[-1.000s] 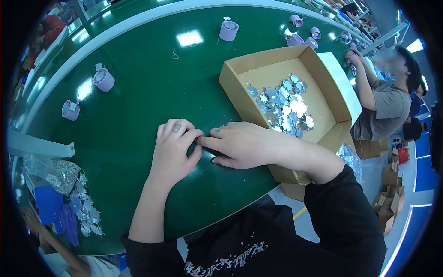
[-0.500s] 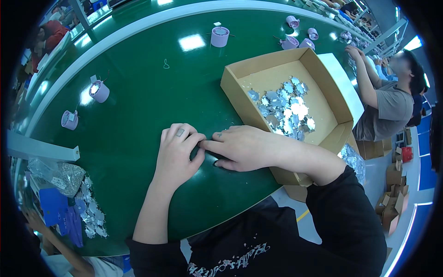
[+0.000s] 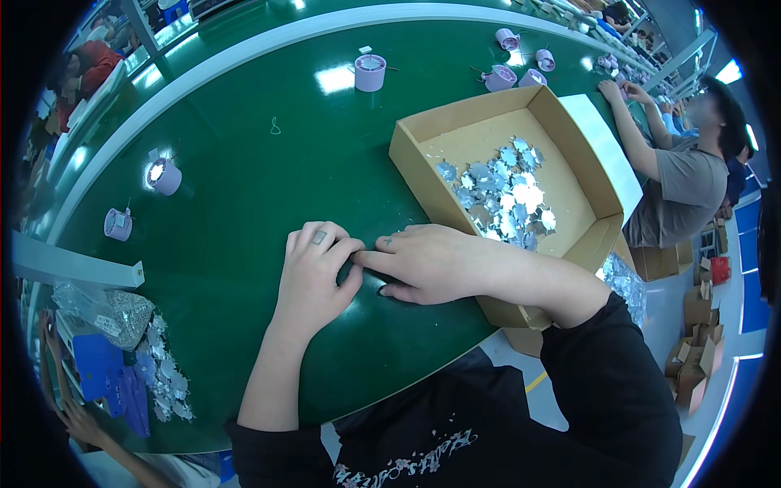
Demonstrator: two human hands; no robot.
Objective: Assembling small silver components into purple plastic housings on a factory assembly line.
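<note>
My left hand (image 3: 316, 268) is held low over the green tabletop (image 3: 228, 268), its fingers curled and drawn together. My right hand (image 3: 431, 264) meets it from the right, its index fingertip against the left hand's fingers and its thumb held lower, near the surface. Whatever sits between the fingertips is hidden under them. Beside my right forearm stands an open cardboard box (image 3: 431, 175) with a pile of thin, shiny, notched metal pieces (image 3: 504, 191) inside.
Pink cylindrical parts (image 3: 370, 73) with wires stand along the far side, another pink cylinder (image 3: 164, 176) at left. A loop of thin string (image 3: 275, 126) lies mid-surface. At lower left are a clear bag (image 3: 122, 317), blue bins (image 3: 98, 366) and more metal pieces (image 3: 163, 374). A co-worker (image 3: 683, 171) works at right.
The pink cylinders and the string loop have shifted left, while the box stays put. My hands keep almost the same pose. The co-worker at right has moved their hands.
</note>
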